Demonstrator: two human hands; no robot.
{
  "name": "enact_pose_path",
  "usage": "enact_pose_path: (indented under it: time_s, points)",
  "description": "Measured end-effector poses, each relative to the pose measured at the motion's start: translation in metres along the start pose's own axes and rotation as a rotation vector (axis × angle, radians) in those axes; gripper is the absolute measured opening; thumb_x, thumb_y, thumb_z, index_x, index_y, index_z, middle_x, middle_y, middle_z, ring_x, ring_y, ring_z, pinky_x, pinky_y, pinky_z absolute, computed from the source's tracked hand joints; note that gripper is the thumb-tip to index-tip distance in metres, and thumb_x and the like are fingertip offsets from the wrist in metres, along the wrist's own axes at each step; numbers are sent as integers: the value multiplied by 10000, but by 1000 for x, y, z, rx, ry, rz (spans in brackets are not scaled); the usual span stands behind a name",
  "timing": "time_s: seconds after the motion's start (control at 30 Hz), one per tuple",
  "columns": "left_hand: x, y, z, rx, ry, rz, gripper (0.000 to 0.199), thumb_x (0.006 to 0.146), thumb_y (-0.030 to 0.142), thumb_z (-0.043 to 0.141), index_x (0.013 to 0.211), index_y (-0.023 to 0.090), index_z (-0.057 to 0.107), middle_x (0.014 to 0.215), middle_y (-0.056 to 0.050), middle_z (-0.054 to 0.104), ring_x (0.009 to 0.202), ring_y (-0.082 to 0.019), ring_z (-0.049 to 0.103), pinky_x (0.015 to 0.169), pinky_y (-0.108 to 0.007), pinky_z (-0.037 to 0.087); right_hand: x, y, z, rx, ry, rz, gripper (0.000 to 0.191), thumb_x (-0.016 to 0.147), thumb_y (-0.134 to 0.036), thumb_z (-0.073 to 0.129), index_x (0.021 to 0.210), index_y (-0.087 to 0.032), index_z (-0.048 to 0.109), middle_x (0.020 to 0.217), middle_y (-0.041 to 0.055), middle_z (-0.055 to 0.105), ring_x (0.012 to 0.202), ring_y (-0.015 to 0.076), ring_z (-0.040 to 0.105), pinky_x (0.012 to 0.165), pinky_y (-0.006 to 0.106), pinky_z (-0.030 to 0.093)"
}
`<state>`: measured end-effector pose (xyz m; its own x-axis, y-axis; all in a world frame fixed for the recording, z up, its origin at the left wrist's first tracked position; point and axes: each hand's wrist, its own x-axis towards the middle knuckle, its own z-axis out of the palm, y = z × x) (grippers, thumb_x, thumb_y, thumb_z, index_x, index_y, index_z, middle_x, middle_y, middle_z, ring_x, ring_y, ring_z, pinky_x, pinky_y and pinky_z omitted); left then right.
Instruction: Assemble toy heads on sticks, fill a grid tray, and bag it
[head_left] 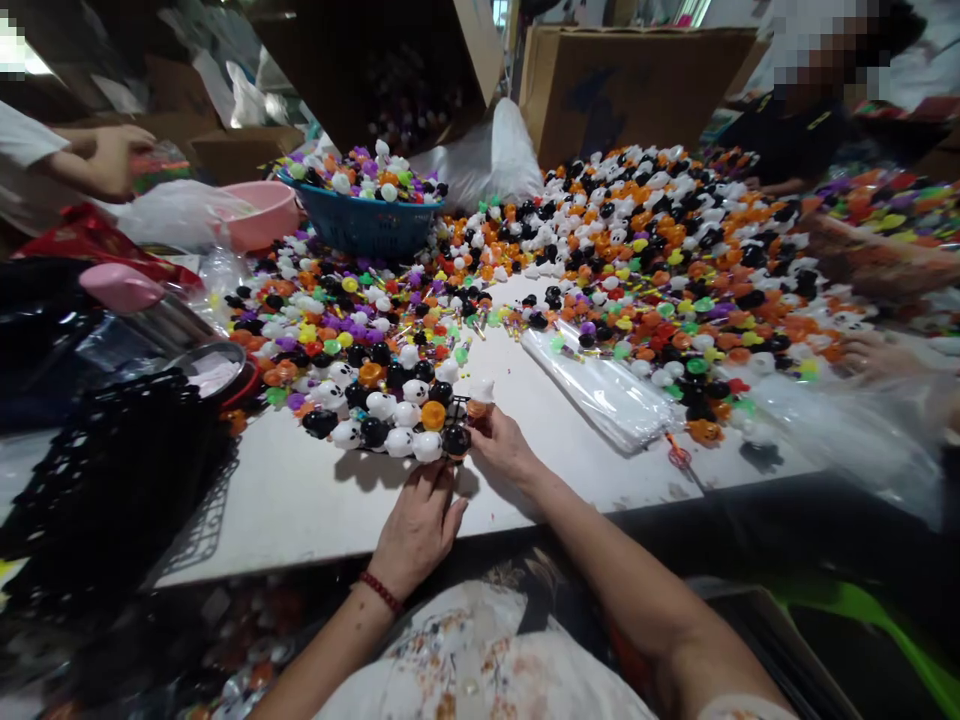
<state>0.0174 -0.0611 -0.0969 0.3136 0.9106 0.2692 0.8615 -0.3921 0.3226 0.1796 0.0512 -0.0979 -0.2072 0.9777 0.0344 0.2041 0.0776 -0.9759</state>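
Observation:
A black grid tray [460, 408] lies near the front of the white table, filled with rows of small ghost, pumpkin and black round toys. White ghost heads [381, 405] and a black toy [456, 440] stand in it. My left hand [420, 525] is at the tray's front edge, its fingertips against the rim and partly hidden by the toys, its thumb apart. At the tray's right end my right hand [504, 445] pinches an orange pumpkin toy [478, 408]. A white ghost toy [482, 390] sits just behind those fingers.
Loose toys [645, 230] heap across the table's back and right. A blue basket [367, 225] of toys and a pink basin [262, 212] stand behind. Clear plastic bags [600, 385] lie right, stacked black grids [105, 480] left. Co-workers' hands [874, 350] show at the sides.

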Motion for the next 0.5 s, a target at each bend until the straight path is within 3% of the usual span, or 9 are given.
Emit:
enact_pose_path:
  time_s: [0.17,0.37,0.5]
  points:
    - [0,0,0,6,5,6,505,963,309,477,1448,206,381,1477,-137,416,1400,-311,363,1145,-521,385,-2,-9,-8,-211,-103,-60,291,765,-220,626,1054,-184,612,924,23,709,795,175,625,734,273,476]
    - [-2,-3,4,52,1,-2,530,961,329,487,1459,195,367,1483,-125,416,1397,-310,356,1146,-504,384,3,-14,-10,-176,-224,-140,312,737,-167,607,1046,-192,647,976,20,720,859,193,640,765,268,481]
    - [-4,-5,7,78,3,7,535,958,340,496,1456,183,378,1468,-132,433,1390,-309,365,1147,-501,387,7,-14,-10,-222,-239,-164,310,733,-148,600,1036,-193,652,966,20,721,851,195,629,763,267,476]
